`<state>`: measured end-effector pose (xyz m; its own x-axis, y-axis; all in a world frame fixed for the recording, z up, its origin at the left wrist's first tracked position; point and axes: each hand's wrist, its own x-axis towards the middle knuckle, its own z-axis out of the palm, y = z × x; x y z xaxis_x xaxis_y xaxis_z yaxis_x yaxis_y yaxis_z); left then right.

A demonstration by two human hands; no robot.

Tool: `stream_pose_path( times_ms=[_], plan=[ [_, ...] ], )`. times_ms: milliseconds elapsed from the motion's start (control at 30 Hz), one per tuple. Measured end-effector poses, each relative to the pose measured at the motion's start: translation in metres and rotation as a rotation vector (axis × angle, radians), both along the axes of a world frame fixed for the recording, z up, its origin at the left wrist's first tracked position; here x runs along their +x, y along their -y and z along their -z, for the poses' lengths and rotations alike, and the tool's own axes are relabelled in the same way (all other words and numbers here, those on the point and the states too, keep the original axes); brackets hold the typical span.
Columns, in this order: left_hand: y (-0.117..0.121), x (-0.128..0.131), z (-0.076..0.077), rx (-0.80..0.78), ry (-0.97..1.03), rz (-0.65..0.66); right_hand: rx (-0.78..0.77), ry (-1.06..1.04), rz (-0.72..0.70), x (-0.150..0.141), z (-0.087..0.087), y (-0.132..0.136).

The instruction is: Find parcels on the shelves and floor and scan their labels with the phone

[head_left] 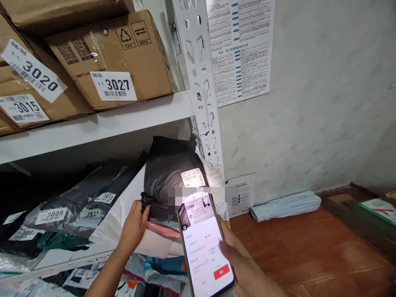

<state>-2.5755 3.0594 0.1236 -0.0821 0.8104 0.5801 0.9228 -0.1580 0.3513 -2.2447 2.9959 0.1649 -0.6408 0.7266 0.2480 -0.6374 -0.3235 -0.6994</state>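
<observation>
My left hand [133, 225] pinches the knotted corner of a black plastic parcel bag [168, 177] that stands on the lower shelf, its white label [193, 177] facing me. My right hand [238, 258] holds a phone [206, 243] upright in front of the bag, thumb resting on the lit screen, which shows a form with a red button. A pink parcel [161, 227] and a white mailer [123, 214] lie under the black bag.
Grey and black mailers labelled 3009, 3011 and 3013 [105, 197] fill the lower shelf. Cardboard boxes tagged 3027 [113, 86], 3020 and 3015 sit on the white upper shelf [93, 126]. A rolled pale bundle [286, 206] lies by the wall on the reddish floor; boxes [365, 218] stand at right.
</observation>
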Motion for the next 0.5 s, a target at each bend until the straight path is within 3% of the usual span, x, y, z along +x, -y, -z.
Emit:
stream_pose_path(
  times_ms=[167, 500],
  plan=[
    [-0.0005, -0.0010, 0.0006, 0.001, -0.012, -0.010, 0.140, 0.038, -0.050, 0.0054, 0.0025, -0.0020],
    [-0.0007, 0.0017, -0.0008, 0.010, -0.019, -0.040, 0.186, 0.132, -0.009, 0.0072, 0.0046, -0.0018]
  ],
)
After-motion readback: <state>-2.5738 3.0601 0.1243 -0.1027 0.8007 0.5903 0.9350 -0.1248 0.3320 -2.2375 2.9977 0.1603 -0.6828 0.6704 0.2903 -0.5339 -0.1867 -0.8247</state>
